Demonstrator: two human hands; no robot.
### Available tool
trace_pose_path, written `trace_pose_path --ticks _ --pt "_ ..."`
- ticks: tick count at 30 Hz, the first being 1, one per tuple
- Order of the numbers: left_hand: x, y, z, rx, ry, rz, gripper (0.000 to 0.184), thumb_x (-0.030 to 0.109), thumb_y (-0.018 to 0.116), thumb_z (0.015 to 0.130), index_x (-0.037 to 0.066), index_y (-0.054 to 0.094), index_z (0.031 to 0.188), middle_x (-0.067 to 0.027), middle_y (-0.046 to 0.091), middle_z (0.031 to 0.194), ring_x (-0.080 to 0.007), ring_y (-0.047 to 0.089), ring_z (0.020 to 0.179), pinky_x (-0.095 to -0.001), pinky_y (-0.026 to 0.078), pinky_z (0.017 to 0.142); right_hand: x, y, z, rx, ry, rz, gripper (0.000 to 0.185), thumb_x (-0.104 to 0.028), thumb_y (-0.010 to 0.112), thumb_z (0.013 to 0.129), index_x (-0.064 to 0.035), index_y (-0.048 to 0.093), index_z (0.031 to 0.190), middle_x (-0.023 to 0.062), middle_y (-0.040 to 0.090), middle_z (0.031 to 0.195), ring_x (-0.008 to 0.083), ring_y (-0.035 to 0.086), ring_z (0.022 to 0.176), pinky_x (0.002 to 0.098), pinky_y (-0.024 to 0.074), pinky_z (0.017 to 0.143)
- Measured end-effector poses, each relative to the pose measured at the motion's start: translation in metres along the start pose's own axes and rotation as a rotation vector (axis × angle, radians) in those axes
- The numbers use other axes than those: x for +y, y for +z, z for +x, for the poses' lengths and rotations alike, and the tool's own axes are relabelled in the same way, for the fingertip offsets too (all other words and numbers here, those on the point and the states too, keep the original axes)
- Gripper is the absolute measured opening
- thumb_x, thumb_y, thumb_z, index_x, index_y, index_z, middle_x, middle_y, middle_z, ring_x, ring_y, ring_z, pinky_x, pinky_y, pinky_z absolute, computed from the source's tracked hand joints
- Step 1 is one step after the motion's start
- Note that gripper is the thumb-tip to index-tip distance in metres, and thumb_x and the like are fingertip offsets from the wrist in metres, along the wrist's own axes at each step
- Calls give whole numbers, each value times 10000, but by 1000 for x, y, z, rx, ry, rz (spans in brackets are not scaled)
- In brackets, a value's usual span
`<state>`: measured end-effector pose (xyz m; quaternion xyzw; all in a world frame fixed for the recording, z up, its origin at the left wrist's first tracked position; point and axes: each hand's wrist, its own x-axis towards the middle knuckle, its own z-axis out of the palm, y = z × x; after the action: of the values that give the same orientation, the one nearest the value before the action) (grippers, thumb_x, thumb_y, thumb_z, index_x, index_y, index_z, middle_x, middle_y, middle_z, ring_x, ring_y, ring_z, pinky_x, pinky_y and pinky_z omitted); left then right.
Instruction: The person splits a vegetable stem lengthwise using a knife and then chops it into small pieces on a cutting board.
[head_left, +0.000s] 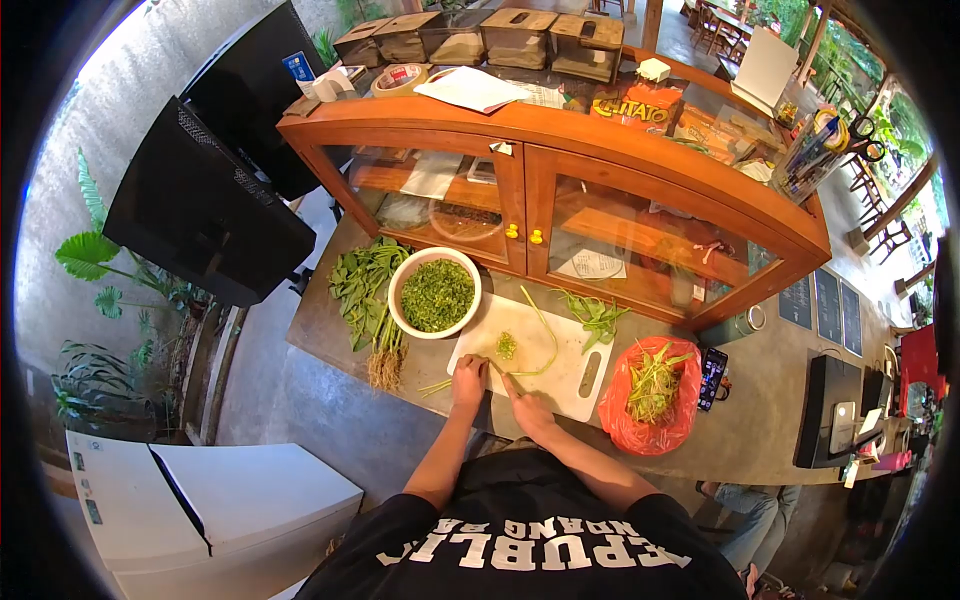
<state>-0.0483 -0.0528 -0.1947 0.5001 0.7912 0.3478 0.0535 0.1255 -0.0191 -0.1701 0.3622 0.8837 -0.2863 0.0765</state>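
Observation:
My left hand is closed on green stems at the lower left of the white cutting board; the stem ends stick out to its left. My right hand is closed round a knife at the board's lower edge, its blade pointing up-left, close to my left hand. Chopped green pieces lie just above the blade. A long stem curves across the board to leaves at its upper right. Behind my left hand stands a white bowl full of chopped greens.
Left of the bowl lies a rooted leafy bunch. A red plastic bag of trimmings sits right of the board, beside a phone. Behind stands a wooden glass-door cabinet. A seated person's legs show at lower right.

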Motion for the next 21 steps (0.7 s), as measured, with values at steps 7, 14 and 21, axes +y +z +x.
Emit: trace_pose_path --ticks 7,14,21 --pt "-2 2 0 -10 -9 23 102 92 694 830 23 723 900 -138 659 907 -341 616 915 -424 521 805 -1 4 11 58 -22 -66 825 -17 492 851 -191 143 1577 241 689 800 378 700 732 489 575 687" --pt "-1 0 1 -35 -70 -3 109 90 699 826 20 723 907 -142 658 897 -343 616 903 -420 522 796 15 17 1 85 -88 -127 843 -8 495 830 -166 143 1579 221 673 704 368 684 638 476 567 597" --pt "5 -4 -2 5 38 16 98 55 688 825 19 720 910 -140 652 904 -344 609 898 -423 518 806 13 14 5 100 -85 -97 854 -5 503 821 -163 142 1579 220 673 712 362 681 635 471 566 596"
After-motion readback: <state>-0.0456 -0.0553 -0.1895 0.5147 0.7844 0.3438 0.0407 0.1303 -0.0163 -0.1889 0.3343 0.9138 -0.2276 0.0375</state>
